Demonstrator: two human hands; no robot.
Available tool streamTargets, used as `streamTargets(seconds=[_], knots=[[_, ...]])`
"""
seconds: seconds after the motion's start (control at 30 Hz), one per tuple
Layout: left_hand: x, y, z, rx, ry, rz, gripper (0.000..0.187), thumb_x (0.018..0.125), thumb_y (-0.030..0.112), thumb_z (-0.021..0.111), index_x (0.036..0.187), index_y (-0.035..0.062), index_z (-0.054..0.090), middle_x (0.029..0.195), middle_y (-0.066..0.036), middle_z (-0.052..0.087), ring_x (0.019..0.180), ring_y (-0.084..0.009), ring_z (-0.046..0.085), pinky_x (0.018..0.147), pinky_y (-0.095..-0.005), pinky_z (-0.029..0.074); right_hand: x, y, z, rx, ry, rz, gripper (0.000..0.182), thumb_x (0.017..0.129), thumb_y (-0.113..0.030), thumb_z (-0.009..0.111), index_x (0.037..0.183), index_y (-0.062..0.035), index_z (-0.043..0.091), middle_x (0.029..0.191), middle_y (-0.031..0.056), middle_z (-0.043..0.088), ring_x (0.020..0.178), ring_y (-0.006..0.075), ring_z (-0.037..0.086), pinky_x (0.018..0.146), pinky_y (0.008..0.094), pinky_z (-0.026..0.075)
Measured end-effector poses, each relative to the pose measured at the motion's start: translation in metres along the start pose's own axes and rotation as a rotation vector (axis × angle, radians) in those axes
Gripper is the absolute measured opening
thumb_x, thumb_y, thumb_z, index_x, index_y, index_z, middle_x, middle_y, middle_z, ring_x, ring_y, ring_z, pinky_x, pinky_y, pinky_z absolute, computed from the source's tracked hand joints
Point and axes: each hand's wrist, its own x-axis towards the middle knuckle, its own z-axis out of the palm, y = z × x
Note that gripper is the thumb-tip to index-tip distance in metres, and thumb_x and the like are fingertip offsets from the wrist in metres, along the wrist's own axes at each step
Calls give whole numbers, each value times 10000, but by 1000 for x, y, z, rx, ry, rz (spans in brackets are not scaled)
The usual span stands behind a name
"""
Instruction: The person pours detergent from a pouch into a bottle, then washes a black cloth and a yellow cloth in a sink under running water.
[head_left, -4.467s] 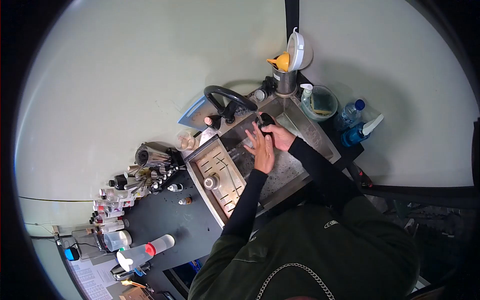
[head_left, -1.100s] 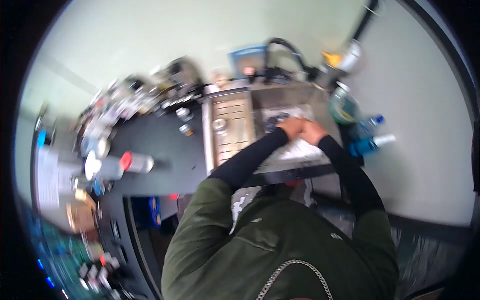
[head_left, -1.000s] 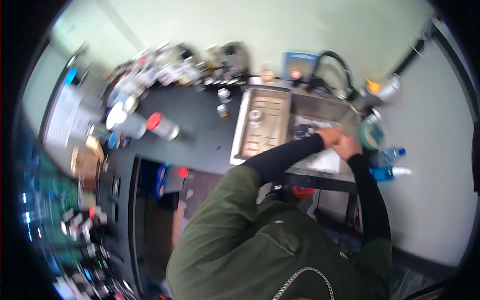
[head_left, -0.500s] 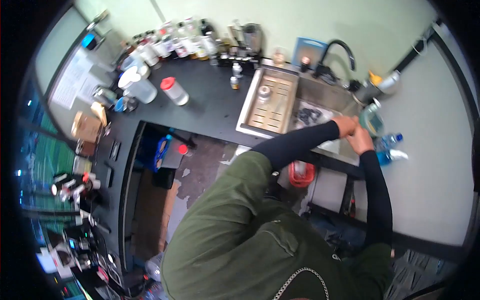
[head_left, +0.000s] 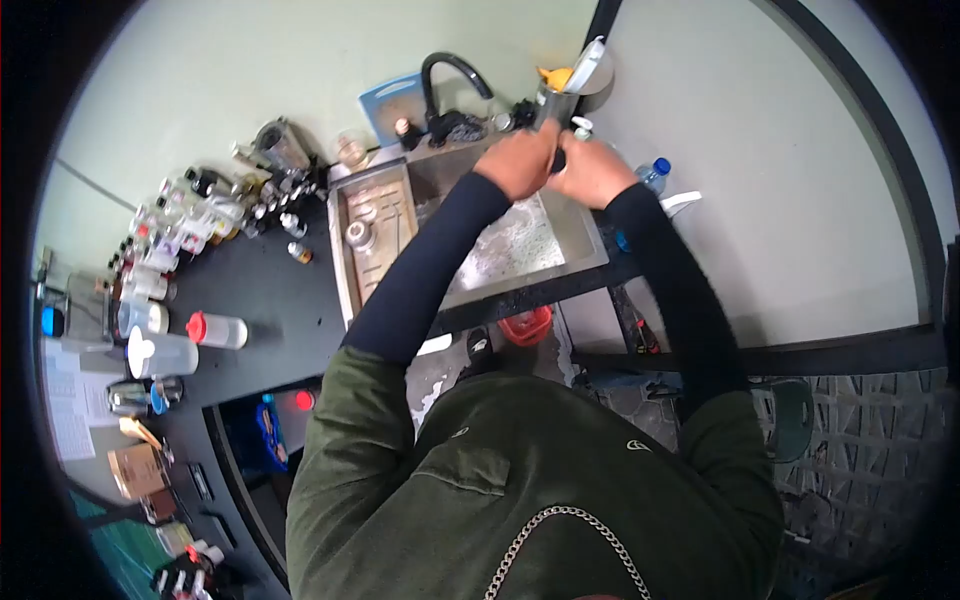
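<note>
Above the right part of the sink (head_left: 590, 225), my left hand (head_left: 518, 162) and my right hand (head_left: 592, 172) meet, their fingers closed together. A small dark thing (head_left: 558, 160) shows between them, too hidden to name. Whitish suds or wet spots cover the basin floor (head_left: 515, 245) below. Just behind the hands stands a grey metal container (head_left: 553, 105) with a yellow item (head_left: 556, 78) and a white item (head_left: 585, 65) in it. The black faucet (head_left: 432, 95) arches up to the left of the hands.
Left of the basin, a slatted drain tray (head_left: 385, 225) holds a small round item (head_left: 360, 235). Bottles (head_left: 185, 225) and a red-lidded container (head_left: 218, 330) stand on the black counter (head_left: 270, 335). Blue-capped bottle (head_left: 655, 172) at right; red basket (head_left: 527, 326) below the sink.
The view has turned, so the sink appears further left. The dark bundle seen in the basin before no longer shows there. My hands are still together, now nearer the grey container.
</note>
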Motion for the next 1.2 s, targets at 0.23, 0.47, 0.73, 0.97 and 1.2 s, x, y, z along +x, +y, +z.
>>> streamTargets(seconds=[0.23, 0.47, 0.73, 0.97, 1.2], knots=[[-61, -78, 98, -841, -218, -106, 512, 871, 150, 716, 1300, 43, 458, 941, 0, 603, 850, -80, 547, 708, -255, 462, -37, 69, 77, 950, -266, 183, 527, 872, -366, 709, 1202, -11, 504, 1028, 116, 648, 888, 194, 654, 661, 316, 552], [-71, -53, 90, -1102, -110, -327, 347, 989, 240, 569, 1276, 46, 577, 1099, -13, 630, 943, -67, 571, 783, -243, 503, -78, 79, 109, 1657, 253, 549, 357, 990, -414, 528, 982, -65, 605, 821, 3, 577, 729, 86, 581, 651, 244, 498], [-56, -33, 68, -1206, -168, -204, 313, 1025, 244, 487, 1292, 103, 572, 1237, -28, 587, 1072, -101, 558, 833, -271, 518, -118, 82, 92, 1820, 547, 265, 305, 1014, -403, 473, 923, -130, 573, 810, 0, 581, 718, 122, 573, 737, 298, 489], [-66, 46, 72, -972, -139, -21, 557, 914, 210, 675, 1397, 107, 418, 1312, -75, 530, 1149, -151, 507, 938, -316, 446, -155, 75, 64, 2008, 392, 225, 281, 1025, -389, 449, 1122, -149, 559, 1064, 36, 628, 971, 155, 620, 816, 341, 511], [-80, 68, 69, -907, -81, -99, 210, 889, 181, 715, 998, 18, 639, 867, 19, 631, 782, -46, 546, 711, -207, 446, -188, 80, 43, 1756, 878, 206, 284, 1026, -352, 484, 890, -119, 572, 796, -69, 420, 720, 33, 403, 654, 220, 373]])
